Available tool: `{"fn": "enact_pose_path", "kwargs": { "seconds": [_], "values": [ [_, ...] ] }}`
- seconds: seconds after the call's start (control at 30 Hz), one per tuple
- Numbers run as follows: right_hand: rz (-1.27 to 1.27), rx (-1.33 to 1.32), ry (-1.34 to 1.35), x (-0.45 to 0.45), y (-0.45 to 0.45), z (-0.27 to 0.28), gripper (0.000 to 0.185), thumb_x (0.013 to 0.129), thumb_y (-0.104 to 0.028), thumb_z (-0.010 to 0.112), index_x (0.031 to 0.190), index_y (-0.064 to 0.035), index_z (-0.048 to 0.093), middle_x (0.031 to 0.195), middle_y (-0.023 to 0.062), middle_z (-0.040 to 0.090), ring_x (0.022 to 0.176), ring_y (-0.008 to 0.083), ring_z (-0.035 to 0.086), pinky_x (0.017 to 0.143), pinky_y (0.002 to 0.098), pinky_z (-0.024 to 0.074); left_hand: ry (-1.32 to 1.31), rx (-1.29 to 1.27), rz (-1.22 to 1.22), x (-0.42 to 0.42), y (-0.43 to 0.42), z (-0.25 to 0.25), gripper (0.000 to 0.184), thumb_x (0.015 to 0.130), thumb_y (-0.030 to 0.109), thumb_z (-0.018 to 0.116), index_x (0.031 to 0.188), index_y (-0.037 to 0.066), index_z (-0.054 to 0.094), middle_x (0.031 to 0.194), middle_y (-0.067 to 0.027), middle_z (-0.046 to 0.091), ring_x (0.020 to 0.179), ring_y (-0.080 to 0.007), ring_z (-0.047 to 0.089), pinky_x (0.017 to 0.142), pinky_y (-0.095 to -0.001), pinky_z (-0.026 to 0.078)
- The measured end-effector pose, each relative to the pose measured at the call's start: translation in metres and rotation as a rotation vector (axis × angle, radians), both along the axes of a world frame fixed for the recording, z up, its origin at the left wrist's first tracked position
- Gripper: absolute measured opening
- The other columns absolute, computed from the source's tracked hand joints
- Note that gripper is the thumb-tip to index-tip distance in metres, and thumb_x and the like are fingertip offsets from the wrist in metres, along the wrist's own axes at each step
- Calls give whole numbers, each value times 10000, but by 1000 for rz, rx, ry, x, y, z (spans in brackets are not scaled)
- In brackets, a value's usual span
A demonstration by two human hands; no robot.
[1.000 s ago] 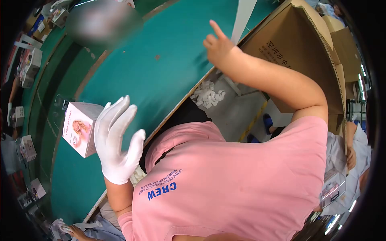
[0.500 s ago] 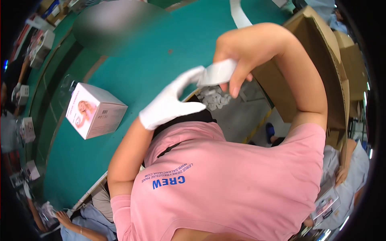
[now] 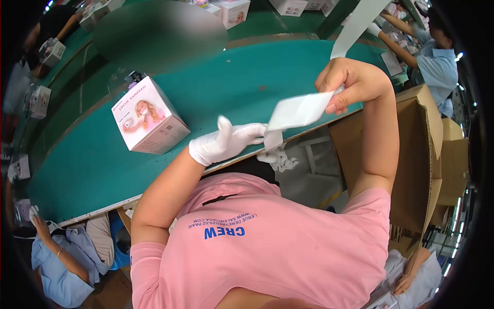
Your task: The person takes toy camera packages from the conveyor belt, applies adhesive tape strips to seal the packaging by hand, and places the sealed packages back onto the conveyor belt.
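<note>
A white paper-like strip (image 3: pixel 301 112) stretches between my two hands above the near edge of the green work table. On its right end, my bare right hand (image 3: pixel 357 85) is closed in a pinch. My left hand (image 3: pixel 221 143), in a white glove, has its thumb raised and its fingers closed at the strip's hanging left end. To the left on the table stands a printed white-and-pink carton (image 3: pixel 149 116) with a picture of a child. Behind it sits a clear plastic piece with a purple part (image 3: pixel 135 77), partly hidden.
The green table (image 3: pixel 216 98) curves round in front. A large open cardboard box (image 3: pixel 381 139) stands at my right. Another long white strip (image 3: pixel 357 28) hangs at upper right. Crumpled white scraps (image 3: pixel 280 158) lie below the table edge. Co-workers sit at both sides.
The view has shifted, with more of the far table and cartons showing. My hands have moved apart, and more of the white strip shows between them.
</note>
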State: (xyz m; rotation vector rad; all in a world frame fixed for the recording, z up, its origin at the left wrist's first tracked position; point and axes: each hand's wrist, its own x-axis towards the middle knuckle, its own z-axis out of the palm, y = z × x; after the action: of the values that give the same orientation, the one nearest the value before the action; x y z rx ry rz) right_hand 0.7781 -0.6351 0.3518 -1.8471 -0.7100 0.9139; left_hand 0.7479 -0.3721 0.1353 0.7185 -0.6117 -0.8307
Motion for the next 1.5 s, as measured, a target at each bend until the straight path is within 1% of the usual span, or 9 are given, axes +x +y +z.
{"fn": "enact_pose_path", "kwargs": {
  "seconds": [0.2,0.33,0.5,0.87,1.0,1.2,1.33,1.43,1.5],
  "values": [
    [108,277,-175,17,15,-23,86,792,-35,777,787,41,737,658,61,637,574,113,516,536,228,394,197,-201,-221,9,-8,56,807,958,696,467,1340,-12,524,1100,-126,651,861,-140,597,739,-230,486],
    [28,-129,-130,22,-5,-17,91,794,-41,783,801,35,734,682,53,645,589,105,523,542,225,398,-67,322,24,27,23,51,347,938,336,686,1107,43,610,1024,-80,643,830,-123,556,751,-224,454],
    [-198,-443,-30,10,-8,-25,111,804,-53,790,829,34,726,678,46,642,578,102,527,546,218,420,-246,594,254,29,58,59,198,813,45,744,926,78,585,931,-32,603,802,-100,511,744,-208,420],
    [-272,-367,59,-1,-20,-50,106,859,-48,744,827,28,678,709,52,661,571,111,575,514,224,448,-111,570,729,23,44,44,200,805,2,739,865,67,560,842,-1,504,726,-103,440,678,-216,395],
    [-363,-272,185,-29,-28,-79,107,893,-55,720,850,24,662,743,66,682,594,126,620,547,232,498,-381,481,1152,30,29,12,262,813,-28,732,780,72,493,850,-17,497,699,-133,445,657,-235,407],
    [-373,-384,526,-76,-28,-140,218,900,-178,739,1019,-7,674,890,67,706,772,124,653,670,230,509,-606,565,1249,31,19,19,343,803,-47,742,728,74,430,902,-47,532,698,-154,467,650,-253,429],
    [-388,-71,135,-91,1,-149,331,868,-233,773,1107,-27,672,963,74,722,832,136,663,730,245,503,-620,530,1298,30,15,22,375,785,-48,762,710,78,418,926,-53,537,729,-161,511,664,-271,457],
    [-412,97,144,-75,36,-141,468,817,-254,812,1196,-27,656,1040,72,730,880,144,661,763,240,481,-652,522,1315,25,14,19,328,777,-43,770,741,77,466,946,-60,549,766,-179,544,685,-290,475],
    [-512,177,445,-62,54,-129,434,805,-200,815,1175,-25,673,989,54,732,866,125,644,728,215,448,-678,517,1352,21,16,19,285,769,-37,777,772,76,515,966,-68,561,803,-197,577,706,-308,493]
  ]
}}
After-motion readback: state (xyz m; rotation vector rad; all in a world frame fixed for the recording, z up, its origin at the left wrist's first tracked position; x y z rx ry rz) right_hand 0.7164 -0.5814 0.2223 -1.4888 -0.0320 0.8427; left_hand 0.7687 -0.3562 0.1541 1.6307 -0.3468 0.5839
